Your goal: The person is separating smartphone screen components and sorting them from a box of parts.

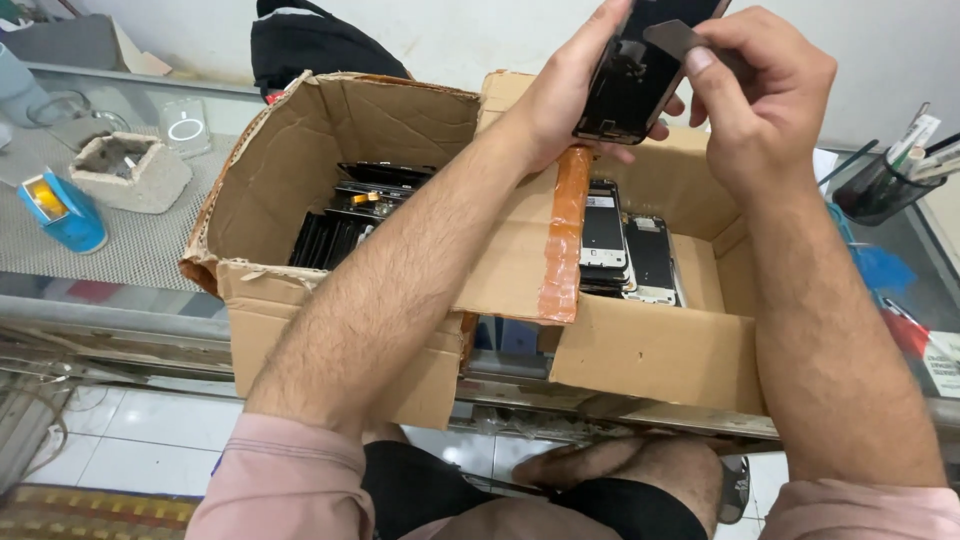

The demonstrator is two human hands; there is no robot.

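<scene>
A glass-topped counter [130, 300] is seen carrying two open cardboard boxes [300, 190] side by side at its front edge. A grey mesh mat [110, 250] is laid at the left, with a blue tape dispenser [60, 212] and a rough stone-like holder [130, 172] set on it. A dark cup of tools [880, 188] is placed at the right.

A glass-topped surface [120, 300] with a metal frame runs across the room. Behind the surface rises a plain white wall [450, 35]. Below the surface lies a floor [150, 430] of pale tiles, evenly lit.
</scene>
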